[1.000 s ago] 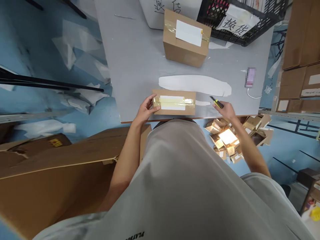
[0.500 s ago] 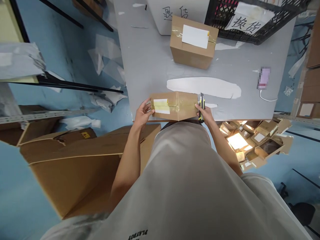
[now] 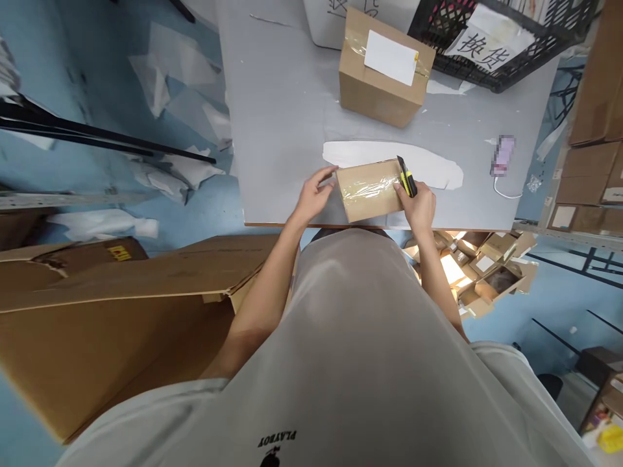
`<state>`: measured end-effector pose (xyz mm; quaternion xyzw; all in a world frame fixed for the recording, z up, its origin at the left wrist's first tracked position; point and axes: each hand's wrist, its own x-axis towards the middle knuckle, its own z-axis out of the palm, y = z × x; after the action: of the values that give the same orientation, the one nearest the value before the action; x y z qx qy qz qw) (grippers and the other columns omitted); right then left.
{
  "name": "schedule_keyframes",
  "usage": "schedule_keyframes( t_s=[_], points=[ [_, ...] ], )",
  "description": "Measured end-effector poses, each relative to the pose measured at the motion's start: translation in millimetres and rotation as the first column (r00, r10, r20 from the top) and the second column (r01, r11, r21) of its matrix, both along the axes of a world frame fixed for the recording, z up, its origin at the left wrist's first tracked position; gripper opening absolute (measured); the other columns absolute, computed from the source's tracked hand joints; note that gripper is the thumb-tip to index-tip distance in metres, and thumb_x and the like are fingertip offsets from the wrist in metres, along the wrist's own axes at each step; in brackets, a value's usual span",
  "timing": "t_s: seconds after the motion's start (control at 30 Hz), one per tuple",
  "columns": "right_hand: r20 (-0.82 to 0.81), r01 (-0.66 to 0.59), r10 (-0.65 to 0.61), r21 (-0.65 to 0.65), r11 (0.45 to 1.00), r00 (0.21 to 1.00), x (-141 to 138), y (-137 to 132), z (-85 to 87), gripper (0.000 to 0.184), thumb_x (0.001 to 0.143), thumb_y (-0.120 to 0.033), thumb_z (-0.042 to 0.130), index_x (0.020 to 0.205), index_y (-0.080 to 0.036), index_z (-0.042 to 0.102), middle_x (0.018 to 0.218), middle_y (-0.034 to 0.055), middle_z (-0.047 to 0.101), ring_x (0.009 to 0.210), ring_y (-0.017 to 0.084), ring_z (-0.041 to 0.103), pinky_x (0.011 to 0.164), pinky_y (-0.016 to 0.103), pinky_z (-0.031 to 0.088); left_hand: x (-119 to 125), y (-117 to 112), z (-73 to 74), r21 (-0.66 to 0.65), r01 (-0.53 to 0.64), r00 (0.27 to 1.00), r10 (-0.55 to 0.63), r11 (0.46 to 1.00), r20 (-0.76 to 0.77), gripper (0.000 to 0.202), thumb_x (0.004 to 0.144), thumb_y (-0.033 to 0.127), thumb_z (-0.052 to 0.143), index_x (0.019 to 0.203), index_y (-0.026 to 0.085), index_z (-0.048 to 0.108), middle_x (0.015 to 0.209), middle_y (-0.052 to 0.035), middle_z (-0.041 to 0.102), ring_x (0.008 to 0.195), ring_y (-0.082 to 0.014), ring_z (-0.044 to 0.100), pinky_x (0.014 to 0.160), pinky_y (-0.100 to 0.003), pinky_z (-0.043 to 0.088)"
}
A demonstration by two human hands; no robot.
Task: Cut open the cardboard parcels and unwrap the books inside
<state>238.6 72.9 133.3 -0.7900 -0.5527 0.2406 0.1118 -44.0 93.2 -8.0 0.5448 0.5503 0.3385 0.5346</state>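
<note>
A small taped cardboard box (image 3: 370, 191) sits at the table's near edge, turned slightly, with clear tape shining across its upper face. My left hand (image 3: 314, 198) is at its left side, fingers apart, the fingertips at or very near the far left corner. In my right hand (image 3: 418, 206) is a black and yellow utility knife (image 3: 407, 178), its tip pointing away from me. The thumb of that hand lies against the box's right side. Just beyond the box is a long white paper piece (image 3: 428, 163), partly hidden by it.
Behind stand a larger labelled carton (image 3: 382, 91), a white bin (image 3: 324, 29) and a black plastic crate (image 3: 496, 81). A pixelated phone-like item (image 3: 503, 155) with a white cable lies right. Big open cardboard (image 3: 121, 350) is low left; opened boxes (image 3: 487, 272) pile low right.
The small box has been turned over: its labels no longer show and a plain taped face is up. My left hand's fingers have loosened from it. The view has shifted a little.
</note>
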Motion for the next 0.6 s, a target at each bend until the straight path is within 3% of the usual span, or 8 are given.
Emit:
schedule_keyframes(
  t_s=[0.1, 0.2, 0.3, 0.4, 0.6],
  points=[
    [0.064, -0.024, 0.021, 0.046, 0.999, 0.998, -1, -5, 3.8, 0.047, 0.110, -0.052, 0.062, 0.133, -0.014, 0.077, 0.129, 0.0207, 0.080, 0.122, 0.032, 0.076, 0.109, 0.043, 0.058, -5, 13, 42.0, 0.043, 0.011, 1.000, -0.011, 0.999, -0.004, 0.045, 0.101, 0.050, 0.067, 0.135, 0.024, 0.080, 0.144, -0.0107, 0.078, 0.137, -0.0290, 0.071, 0.119, -0.045, 0.059],
    [0.088, -0.053, 0.046, 0.081, 0.995, 0.995, -5, -18, 20.7, 0.054, 0.116, -0.048, 0.047, 0.153, -0.015, 0.065, 0.140, 0.0214, 0.077, 0.129, 0.032, 0.075, 0.111, 0.045, 0.059, -2, 27, 67.2, 0.045, 0.068, 0.998, -0.068, 0.997, 0.003, 0.040, 0.094, 0.049, 0.078, 0.124, 0.023, 0.083, 0.134, -0.0102, 0.081, 0.124, -0.0282, 0.076, 0.111, -0.043, 0.064],
    [0.036, -0.147, 0.148, -0.026, 0.989, 0.988, -27, -38, 45.3, 0.060, 0.120, -0.043, 0.032, 0.170, -0.015, 0.048, 0.137, 0.0187, 0.080, 0.121, 0.030, 0.080, 0.104, 0.040, 0.062, -2, 38, 71.0, 0.027, 0.101, 0.994, -0.102, 0.994, 0.028, 0.039, 0.088, 0.048, 0.085, 0.117, 0.021, 0.084, 0.128, -0.0105, 0.082, 0.118, -0.0286, 0.077, 0.105, -0.043, 0.066],
    [-0.033, -0.278, 0.277, -0.197, 0.940, 0.960, -63, -52, 63.5, 0.062, 0.121, -0.040, 0.034, 0.178, -0.016, 0.039, 0.129, 0.0149, 0.085, 0.110, 0.028, 0.083, 0.098, 0.035, 0.062, -7, 44, 65.4, 0.008, 0.126, 0.989, -0.126, 0.992, 0.074, 0.041, 0.083, 0.047, 0.090, 0.113, 0.020, 0.086, 0.124, -0.0105, 0.083, 0.116, -0.0288, 0.077, 0.103, -0.042, 0.067],
    [0.085, -0.325, 0.392, -0.415, 0.850, 0.916, -117, -48, 69.0, 0.059, 0.121, -0.033, 0.038, 0.180, -0.023, 0.041, 0.136, 0.0138, 0.084, 0.116, 0.031, 0.083, 0.103, 0.037, 0.061, -11, 47, 60.1, -0.023, 0.147, 0.980, -0.143, 0.989, 0.138, 0.043, 0.078, 0.051, 0.094, 0.108, 0.020, 0.088, 0.121, -0.0100, 0.084, 0.110, -0.0282, 0.079, 0.099, -0.042, 0.069]
  ],
)
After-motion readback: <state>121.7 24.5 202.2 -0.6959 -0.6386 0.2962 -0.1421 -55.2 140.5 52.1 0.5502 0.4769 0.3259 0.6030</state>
